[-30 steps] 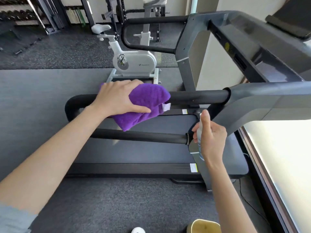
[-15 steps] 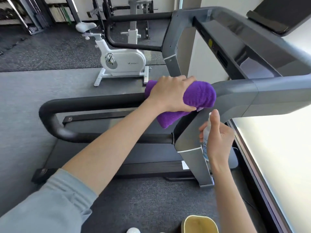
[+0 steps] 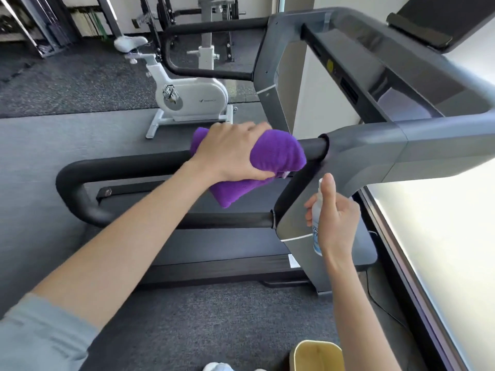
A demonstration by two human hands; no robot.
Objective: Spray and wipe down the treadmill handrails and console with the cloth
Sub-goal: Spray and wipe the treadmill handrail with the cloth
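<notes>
My left hand (image 3: pixel 230 152) presses a folded purple cloth (image 3: pixel 278 153) around the upper bar of the near black handrail (image 3: pixel 123 167), close to where the bar meets the grey upright (image 3: pixel 359 156). The cloth's lower flap hangs below the bar. My right hand (image 3: pixel 334 223) holds a small white spray bottle (image 3: pixel 317 231) upright, thumb on its top, just in front of the grey upright. The grey console (image 3: pixel 388 76) spans the upper right, with a dark screen at the top edge. The far handrail (image 3: pixel 214 26) loops behind it.
The treadmill belt (image 3: pixel 227 242) lies below the rail. A white exercise bike (image 3: pixel 192 97) stands on the dark floor beyond. Weight racks line the back wall. A bright window panel (image 3: pixel 442 250) runs along the right. A yellow container (image 3: pixel 318 356) sits by my feet.
My left hand slid the cloth right along the rail to the grey upright, then slightly back left. My right hand stayed near the upright holding the bottle.
</notes>
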